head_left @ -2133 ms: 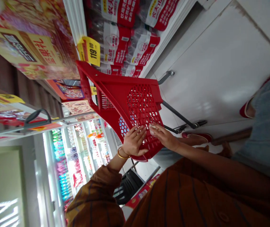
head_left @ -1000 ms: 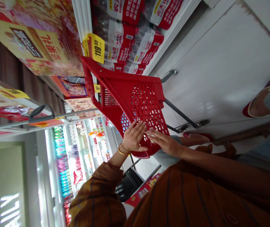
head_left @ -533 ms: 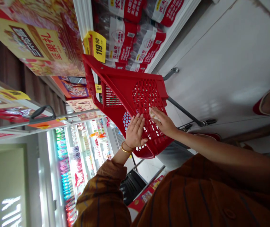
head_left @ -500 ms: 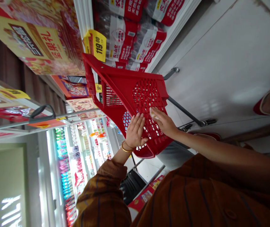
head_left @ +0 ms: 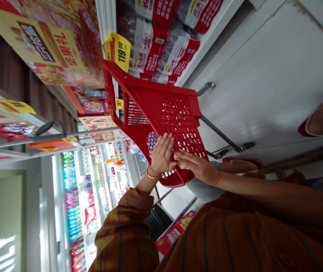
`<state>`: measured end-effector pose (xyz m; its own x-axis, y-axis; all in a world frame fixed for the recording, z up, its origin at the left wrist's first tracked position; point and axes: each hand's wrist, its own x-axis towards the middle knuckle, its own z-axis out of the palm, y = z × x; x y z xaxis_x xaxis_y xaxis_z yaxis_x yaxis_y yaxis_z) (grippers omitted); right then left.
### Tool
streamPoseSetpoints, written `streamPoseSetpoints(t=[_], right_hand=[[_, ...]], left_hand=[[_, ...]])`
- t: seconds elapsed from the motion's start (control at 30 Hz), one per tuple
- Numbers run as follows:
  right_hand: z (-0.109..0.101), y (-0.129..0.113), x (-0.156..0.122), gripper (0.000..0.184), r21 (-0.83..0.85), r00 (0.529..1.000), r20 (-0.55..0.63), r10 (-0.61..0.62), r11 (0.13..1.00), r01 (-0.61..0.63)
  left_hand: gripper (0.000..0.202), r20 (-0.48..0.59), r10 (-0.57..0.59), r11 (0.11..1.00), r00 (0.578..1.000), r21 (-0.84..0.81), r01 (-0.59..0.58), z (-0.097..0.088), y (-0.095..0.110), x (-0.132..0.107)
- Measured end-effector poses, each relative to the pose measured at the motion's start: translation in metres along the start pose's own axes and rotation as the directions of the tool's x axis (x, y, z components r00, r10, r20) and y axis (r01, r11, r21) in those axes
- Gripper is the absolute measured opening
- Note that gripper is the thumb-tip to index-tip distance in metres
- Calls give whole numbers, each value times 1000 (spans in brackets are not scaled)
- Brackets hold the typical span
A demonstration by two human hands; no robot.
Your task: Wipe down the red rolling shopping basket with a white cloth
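A red plastic shopping cart (head_left: pixel 150 90) with a perforated basket lies ahead of me; the whole view is tilted sideways. My left hand (head_left: pixel 162 154), a gold bangle at its wrist, lies flat over the cart's rim with the fingers stretched out and nothing in them. Just beside it, my right hand (head_left: pixel 201 166) presses a small whitish crumpled wipe (head_left: pixel 180 162) against the perforated side. Most of the wipe is hidden beneath its fingers.
Shrink-wrapped bottle packs (head_left: pixel 150 45) line a low shelf behind the cart. A yellow price tag (head_left: pixel 120 51) hangs beside the cart handle. Boxed goods (head_left: pixel 51 41) fill the upper left. Another person's foot (head_left: pixel 318 117) stands on the tiled floor (head_left: pixel 263 83).
My right hand has slid along the basket side, lower in the view and closer to my left hand, with the wipe under its fingers. My left hand stays nearly in place.
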<state>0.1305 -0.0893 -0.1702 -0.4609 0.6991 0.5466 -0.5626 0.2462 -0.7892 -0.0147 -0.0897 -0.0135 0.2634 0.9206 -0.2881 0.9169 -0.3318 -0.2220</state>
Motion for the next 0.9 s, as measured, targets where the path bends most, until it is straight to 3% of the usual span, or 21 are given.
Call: streamPoseSetpoints(t=[0.13, 0.23, 0.4, 0.57, 0.73, 0.9], right_hand=[[-6, -8, -7, 54, 28, 997, 55, -57, 998, 56], [-11, -3, 0, 57, 30, 1000, 6, -3, 1000, 3], [-17, 32, 44, 51, 32, 960, -178, 217, 976, -215], [-9, 59, 79, 41, 50, 962, -118, 245, 969, -241], [-2, 56, 71, 49, 63, 986, -98, 136, 989, -131], [0, 53, 55, 53, 40, 983, -118, 143, 989, -139]], left_hand=[[82, -16, -3, 1000, 1000, 4, 3, 2, 1, -2], [82, -37, -29, 1000, 999, -11, 28, 4, 4, -3], [83, -74, -62, 998, 995, -29, 60, 5, 9, -4], [83, -80, -94, 995, 992, -29, 92, 5, 15, -4], [82, -103, -111, 993, 988, -59, 106, 7, 20, -3], [82, -132, -115, 989, 985, -108, 101, 8, 27, -5]])
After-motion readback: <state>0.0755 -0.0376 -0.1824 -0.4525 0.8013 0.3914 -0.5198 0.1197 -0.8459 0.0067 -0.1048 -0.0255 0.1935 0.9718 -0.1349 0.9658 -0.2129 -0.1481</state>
